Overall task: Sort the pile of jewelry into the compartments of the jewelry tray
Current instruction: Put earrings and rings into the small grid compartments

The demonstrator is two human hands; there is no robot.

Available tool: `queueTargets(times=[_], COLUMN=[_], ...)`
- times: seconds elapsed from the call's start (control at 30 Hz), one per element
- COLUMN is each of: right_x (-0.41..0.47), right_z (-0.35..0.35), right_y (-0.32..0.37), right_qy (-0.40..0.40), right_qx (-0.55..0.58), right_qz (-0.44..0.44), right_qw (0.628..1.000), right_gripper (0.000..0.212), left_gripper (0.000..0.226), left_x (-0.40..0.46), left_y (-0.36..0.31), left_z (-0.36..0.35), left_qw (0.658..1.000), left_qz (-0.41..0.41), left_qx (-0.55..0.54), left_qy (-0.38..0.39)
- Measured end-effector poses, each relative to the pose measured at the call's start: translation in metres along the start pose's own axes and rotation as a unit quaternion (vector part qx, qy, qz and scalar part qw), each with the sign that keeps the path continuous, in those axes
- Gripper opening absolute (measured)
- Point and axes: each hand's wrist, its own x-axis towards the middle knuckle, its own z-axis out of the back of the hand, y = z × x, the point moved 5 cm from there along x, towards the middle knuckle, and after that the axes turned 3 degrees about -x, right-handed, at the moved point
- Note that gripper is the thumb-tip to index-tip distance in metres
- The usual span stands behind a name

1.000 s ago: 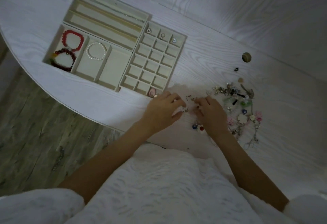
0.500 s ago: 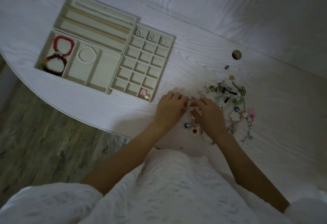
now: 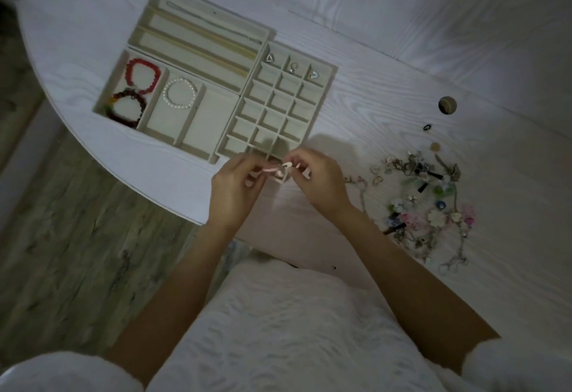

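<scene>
The beige jewelry tray point(image 3: 198, 60) lies on the white table, its small-cell grid point(image 3: 280, 103) on the right side. Both hands hover over the grid's near corner. My left hand point(image 3: 236, 188) and my right hand point(image 3: 320, 182) together pinch a small pale pink piece of jewelry point(image 3: 280, 170) between fingertips. The cell beneath is hidden by the fingers. The jewelry pile point(image 3: 424, 202) lies to the right of my right hand. Red and dark bead bracelets point(image 3: 136, 91) and a pearl bracelet point(image 3: 180, 93) sit in the tray's left compartments; rings point(image 3: 292, 67) fill the grid's far row.
A round hole point(image 3: 447, 105) in the table sits beyond the pile, with a small dark ring point(image 3: 427, 127) and a tan bead point(image 3: 435, 146) near it. The table's curved edge point(image 3: 148, 171) runs left of my hands, over wooden floor point(image 3: 62, 236).
Both hands have lifted off the table beside the pile and moved left to the tray's near corner, carrying a small pink piece. The camera has shifted too.
</scene>
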Motion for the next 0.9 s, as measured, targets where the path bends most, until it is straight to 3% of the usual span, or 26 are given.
queueTargets(times=[0.23, 0.4, 0.67, 0.9], right_x=[0.001, -0.002, 0.02, 0.027], right_z=[-0.009, 0.003, -0.008, -0.009], right_y=[-0.001, -0.006, 0.008, 0.007], right_qy=[0.006, -0.033, 0.032, 0.061], right_qx=[-0.061, -0.08, -0.22, -0.226], right_qz=[0.061, 0.025, 0.08, 0.075], right_qw=[0.996, 0.996, 0.972, 0.969], right_gripper=[0.031, 0.021, 0.012, 0.008], left_gripper=[0.022, 0.02, 0.022, 0.015], left_x=[-0.011, -0.005, 0.027, 0.044], left_y=[0.012, 0.021, 0.019, 0.015], left_z=[-0.005, 0.003, -0.009, -0.02], left_qw=[0.994, 0.991, 0.982, 0.97], left_qz=[-0.068, -0.049, -0.069, -0.084], left_qx=[0.087, 0.126, 0.144, 0.149], left_qy=[-0.008, -0.013, 0.103, 0.173])
